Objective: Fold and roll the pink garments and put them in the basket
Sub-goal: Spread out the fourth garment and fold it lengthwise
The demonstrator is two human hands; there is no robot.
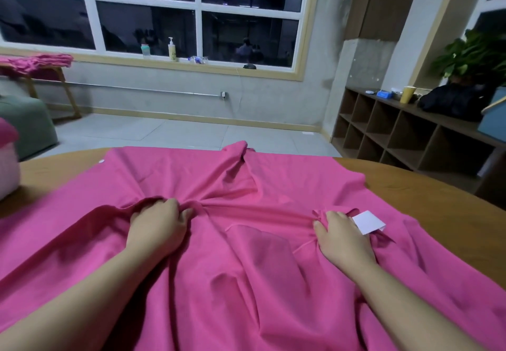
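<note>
Garment: large bright-pink cloth garment (246, 241), spread crumpled over brown wooden table (438, 200), white paper tag (368, 222) showing.
Left hand (157, 226): fingers curled, gripping a bunched fold of the cloth.
Right hand (342, 237): fingers curled into a gather just beside the tag.
Done: apparently nothing folded or rolled on this piece.
Left: likely flattening, folding, rolling, stowing.
Basket: pale pink object (8, 170) at left edge, possibly it; cannot tell.
More: pink pile (35, 62) on far stool.
</note>
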